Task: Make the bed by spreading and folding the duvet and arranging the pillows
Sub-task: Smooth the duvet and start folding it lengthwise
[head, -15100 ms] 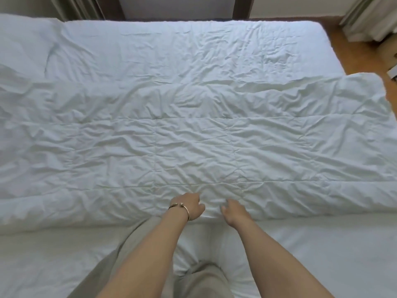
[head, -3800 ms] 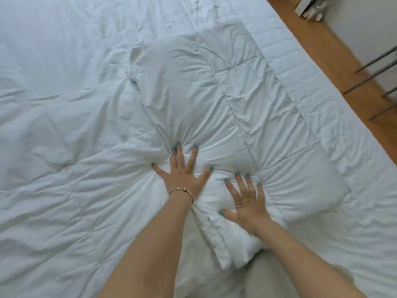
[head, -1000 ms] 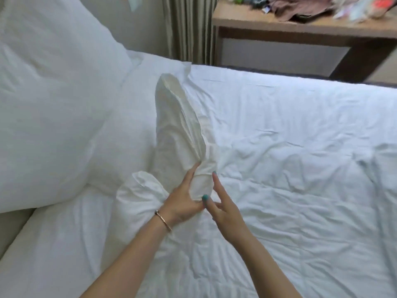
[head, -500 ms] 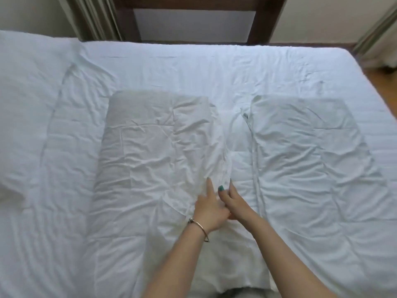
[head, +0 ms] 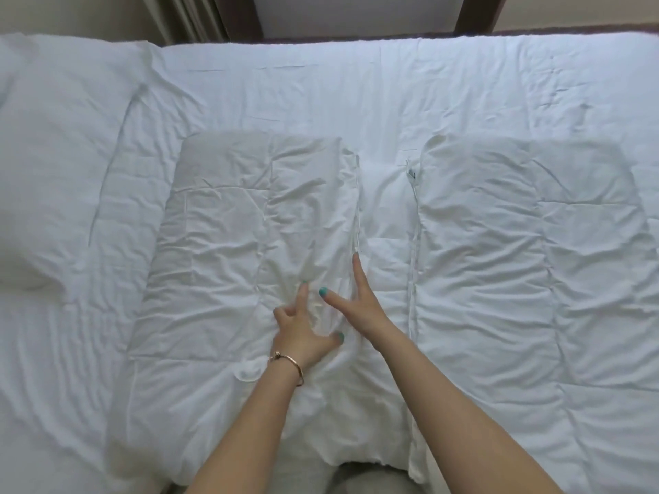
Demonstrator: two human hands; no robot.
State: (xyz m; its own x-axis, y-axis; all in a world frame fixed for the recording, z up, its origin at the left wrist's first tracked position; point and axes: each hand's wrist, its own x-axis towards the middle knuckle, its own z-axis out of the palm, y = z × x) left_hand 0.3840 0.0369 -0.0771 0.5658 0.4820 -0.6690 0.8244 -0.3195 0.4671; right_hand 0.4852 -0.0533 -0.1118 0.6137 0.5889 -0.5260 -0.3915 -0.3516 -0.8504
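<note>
Since half a second ago: hands parted and spread, no longer pinched together at the fold's edge. Far left, a plump pillow (head: 53, 165) lying against the bed's head end. Next, the left folded duvet panel (head: 228, 251), creased, flat on the bed (head: 356, 83). On its right part, left hand (head: 303, 336), bracelet (head: 290, 365) at the wrist, fingers (head: 302, 292) released and splayed, pressed flat into the fabric, grasping nothing. Just beside, right hand (head: 360, 308), fingers released too, forefinger stretched along the panel's right seam, thumb out over the panel. Then a narrow gap of lower duvet layer (head: 387, 222). Right of that, the second folded panel (head: 517, 262), zip edge facing the gap.
</note>
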